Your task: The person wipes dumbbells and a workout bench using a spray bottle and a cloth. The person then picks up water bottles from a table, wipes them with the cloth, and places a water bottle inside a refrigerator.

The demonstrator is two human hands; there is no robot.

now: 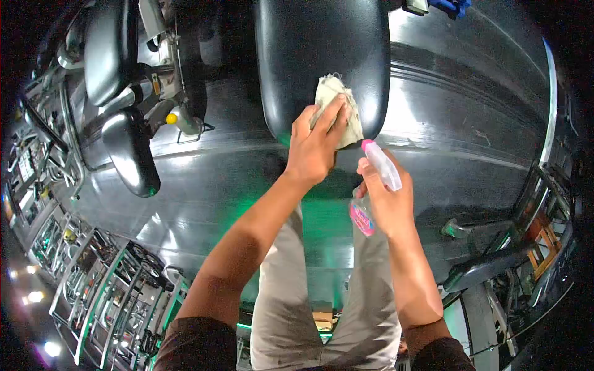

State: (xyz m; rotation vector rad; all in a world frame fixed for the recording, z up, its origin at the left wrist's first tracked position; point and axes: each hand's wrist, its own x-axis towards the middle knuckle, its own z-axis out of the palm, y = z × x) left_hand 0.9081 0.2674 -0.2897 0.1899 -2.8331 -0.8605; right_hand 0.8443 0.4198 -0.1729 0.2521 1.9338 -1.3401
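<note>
On the padded black surface (323, 40), left hand (311, 154): palm down, fingers laid over the cloth; whether any fabric is pinched beneath, I cannot tell.
Cloth (352, 122): bunched near the surface's rounded end, pale and frayed at its far edge; likely light and limp, best held under spread fingers or by a gathered fold.
Right hand (391, 201): wrapped around the spray bottle's neck.
Spray bottle (385, 167): tilted, pink nozzle just beside the cloth; probably light, stiff plastic, slippery if wet, so the neck below the trigger head suits a grip. Fill level unclear.
Padding: looks firm-soft and smooth, so cloth should slide easily.
Beyond, leftward: a smaller black pad (131, 151) and a yellow knob (172, 119).
Farther out: metal frames (102, 294) at lower left.
</note>
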